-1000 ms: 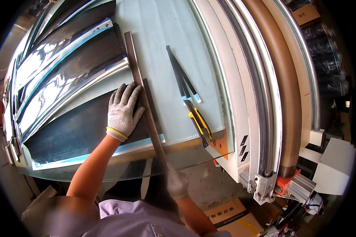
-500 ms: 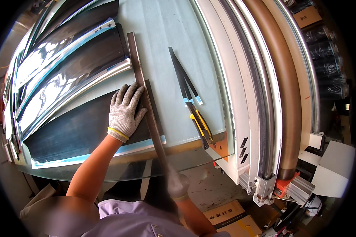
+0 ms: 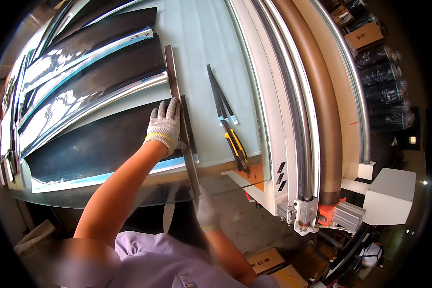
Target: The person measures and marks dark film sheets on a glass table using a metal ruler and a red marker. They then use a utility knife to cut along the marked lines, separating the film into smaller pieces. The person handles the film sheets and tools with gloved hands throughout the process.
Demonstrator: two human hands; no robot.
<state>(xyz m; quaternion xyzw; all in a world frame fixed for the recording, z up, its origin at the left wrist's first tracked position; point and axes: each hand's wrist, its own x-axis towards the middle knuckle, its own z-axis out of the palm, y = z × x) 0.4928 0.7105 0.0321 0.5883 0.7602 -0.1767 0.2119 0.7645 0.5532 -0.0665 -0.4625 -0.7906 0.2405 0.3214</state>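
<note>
A long dark film sheet (image 3: 91, 139) with a white and blue near edge lies on the table. A long metal straightedge (image 3: 172, 72) lies across its right end, and a narrow dark margin shows beyond it. My left hand (image 3: 162, 126), in a grey knit glove, rests with fingers stretched out, against the straightedge's left side. At the straightedge's near end, by the table edge, is my gloved right hand (image 3: 208, 211). Motion blurs its fingers, so what they hold is unclear. Farther right lie narrow dark strips (image 3: 216, 93) and a yellow-and-black utility knife (image 3: 236, 144).
More glossy dark film pieces (image 3: 101, 62) overlap at the far left. Along the right runs a machine with a long brown roller (image 3: 324, 96). Cardboard boxes (image 3: 266, 261) stand on the floor below, and wrapped rolls (image 3: 384, 74) are stacked at the far right.
The view has turned slightly. My left hand has shifted nearer the straightedge, its fingers closer together. My right hand stays blurred at the near end.
</note>
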